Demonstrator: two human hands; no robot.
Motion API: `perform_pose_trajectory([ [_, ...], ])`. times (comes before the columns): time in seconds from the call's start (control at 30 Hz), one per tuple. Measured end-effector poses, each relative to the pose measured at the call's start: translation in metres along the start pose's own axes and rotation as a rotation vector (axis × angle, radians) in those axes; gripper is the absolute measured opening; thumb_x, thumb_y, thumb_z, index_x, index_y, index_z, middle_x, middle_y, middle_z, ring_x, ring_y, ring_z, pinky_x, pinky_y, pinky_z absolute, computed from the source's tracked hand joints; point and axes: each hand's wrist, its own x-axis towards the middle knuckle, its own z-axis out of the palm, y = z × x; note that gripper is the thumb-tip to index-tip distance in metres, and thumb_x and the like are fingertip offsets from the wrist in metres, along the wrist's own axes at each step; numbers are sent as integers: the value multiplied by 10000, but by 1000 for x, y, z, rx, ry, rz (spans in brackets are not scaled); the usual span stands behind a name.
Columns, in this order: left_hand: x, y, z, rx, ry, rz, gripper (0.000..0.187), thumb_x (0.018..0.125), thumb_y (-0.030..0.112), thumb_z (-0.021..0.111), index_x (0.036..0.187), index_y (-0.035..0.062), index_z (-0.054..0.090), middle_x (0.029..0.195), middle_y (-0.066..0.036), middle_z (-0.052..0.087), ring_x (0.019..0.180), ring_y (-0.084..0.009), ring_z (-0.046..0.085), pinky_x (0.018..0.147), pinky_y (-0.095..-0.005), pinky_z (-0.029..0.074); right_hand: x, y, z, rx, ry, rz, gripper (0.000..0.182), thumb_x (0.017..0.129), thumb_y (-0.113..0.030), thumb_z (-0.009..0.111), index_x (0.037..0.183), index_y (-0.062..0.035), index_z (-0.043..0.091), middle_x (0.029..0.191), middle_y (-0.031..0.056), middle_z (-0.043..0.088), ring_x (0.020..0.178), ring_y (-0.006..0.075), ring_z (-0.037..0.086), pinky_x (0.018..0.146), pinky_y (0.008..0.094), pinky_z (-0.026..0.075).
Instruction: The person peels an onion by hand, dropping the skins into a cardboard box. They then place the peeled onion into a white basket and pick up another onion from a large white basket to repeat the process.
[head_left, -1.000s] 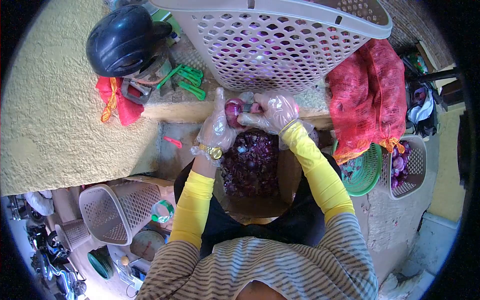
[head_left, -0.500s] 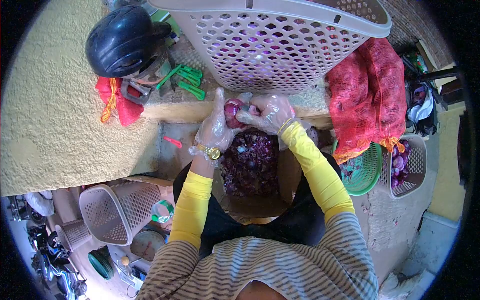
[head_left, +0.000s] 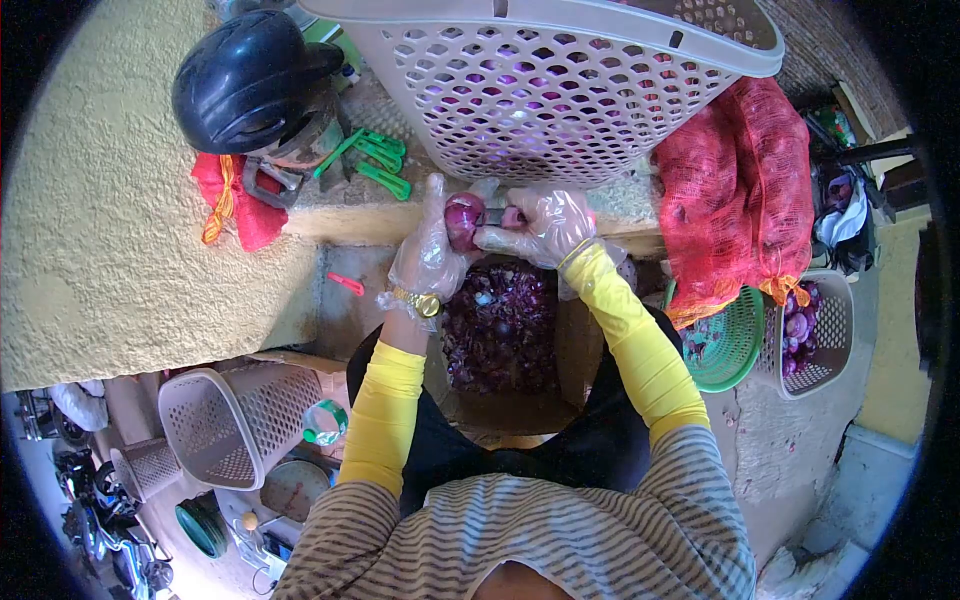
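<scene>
My left hand (head_left: 428, 250), in a clear plastic glove, is closed around a red onion (head_left: 463, 220) above an open cardboard box. My right hand (head_left: 550, 226), gloved the same way, grips a small knife; its short grey blade (head_left: 493, 216) points left at the onion's side. Most of the knife's handle is hidden by the fingers. Below both hands, the box (head_left: 578, 345) holds a heap of dark purple onion skins (head_left: 500, 325).
A large perforated basket (head_left: 480, 120) of onions stands on the ledge ahead. Red mesh sacks (head_left: 735, 190) hang over its right end, above a green basket (head_left: 740, 345). A dark helmet (head_left: 245, 85) and green plastic tools (head_left: 375, 155) are at left. A pink-handled item (head_left: 345, 284) lies lower.
The onion has turned slightly in my left hand. My right hand has shifted a little to the right, and more of the blade shows between them.
</scene>
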Motion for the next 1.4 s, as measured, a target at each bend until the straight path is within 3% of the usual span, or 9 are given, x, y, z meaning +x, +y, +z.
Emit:
perform_pose_trajectory([
  [0.4,-4,0,10,0,7,-15,780,990,653,375,1361,-21,506,1312,-158,589,1162,-268,605,1033,-444,484,1,3,4,-45,76,-60,565,743,-693,706,714,-130,664,621,90,654,594,311,664,565,447,513],
  [0.67,-8,-1,15,80,128,58,698,1005,621,387,1224,-17,563,1099,-143,664,1018,-253,657,943,-427,539,-1,-7,6,25,-14,71,529,793,-623,708,712,-103,651,622,117,638,582,339,635,566,452,491],
  [0.8,-3,-1,5,39,83,36,677,1011,611,386,1203,-12,566,1096,-141,658,983,-239,655,925,-435,544,-1,0,16,89,26,42,554,819,-625,681,694,-86,656,605,144,616,568,355,614,558,451,474],
  [0.9,0,-3,-5,106,101,82,700,1017,607,375,1276,-21,543,1101,-137,653,974,-221,648,919,-428,541,0,1,18,112,-42,118,596,818,-672,654,675,-94,683,621,151,643,609,363,645,617,457,518],
  [1.07,4,-4,-9,415,198,216,693,1051,568,286,1222,-14,620,953,-97,682,839,-169,646,802,-316,526,-1,0,17,156,4,107,557,827,-593,704,644,-71,645,555,145,578,521,348,571,532,434,451],
  [1.2,0,-1,-2,461,304,225,711,1043,591,276,1164,9,665,913,-78,685,803,-169,641,761,-334,522,-3,-3,20,114,103,83,540,813,-588,718,647,-79,653,557,129,592,517,341,582,523,434,461],
  [1.3,1,-7,-13,531,244,304,734,1035,613,265,1247,-1,606,947,-85,686,814,-195,656,751,-358,534,-3,-3,20,57,147,28,515,803,-589,725,640,-105,658,554,101,604,509,321,601,515,429,474],
  [1.37,-2,-12,-26,1423,178,982,589,1038,456,468,1403,-5,436,982,-84,684,842,-231,671,752,-378,540,-3,-4,17,-33,124,-18,490,790,-591,735,635,-133,660,554,77,612,518,303,621,514,420,486],
  [1.4,-2,-10,-25,1423,178,982,589,1038,456,468,1403,-5,436,982,-84,684,842,-231,671,752,-378,540,-3,-6,13,-34,124,-18,490,790,-591,735,635,-133,660,554,77,612,518,303,621,514,420,486],
])
